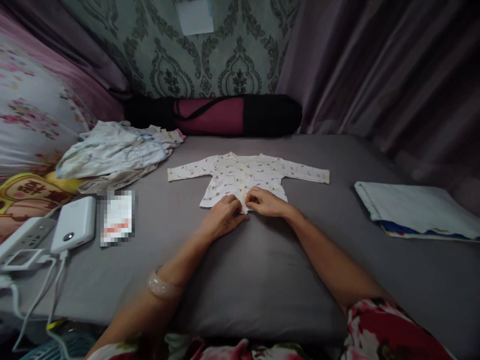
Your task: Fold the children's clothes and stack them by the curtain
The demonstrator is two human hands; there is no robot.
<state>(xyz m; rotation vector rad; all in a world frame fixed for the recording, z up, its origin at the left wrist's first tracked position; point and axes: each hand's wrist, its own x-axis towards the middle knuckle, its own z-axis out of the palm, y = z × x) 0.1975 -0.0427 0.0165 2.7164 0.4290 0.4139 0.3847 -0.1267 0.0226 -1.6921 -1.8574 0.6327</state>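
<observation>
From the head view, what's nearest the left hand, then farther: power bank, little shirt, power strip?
1. Little shirt: its hem at the left hand.
2. Power bank: off to the left.
3. Power strip: further left.

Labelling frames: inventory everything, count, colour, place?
Shirt: 1, white, centre
Sheet: 1, grey, underneath
Cloth pile: 1, pale, left
Folded cloth: 1, pale, right
Bag: 1, black/maroon, rear
Power bank, power strip: 1 each, white, left
Cables: several, white, left
Pixelated item: 1, whitish, left
Soft item: 1, yellowish, left
Floral fabric: 1, white/pink, left
Curtains: 2+, purple, sides
Wallpaper: 1, green, rear
Paper: 1, white, wall
Unclear item: 1, teal, bottom left
Clothing: 1, red, bottom
Bangle: 1, pale, left wrist
Left hand, right hand: 1 each, shirt hem
</observation>
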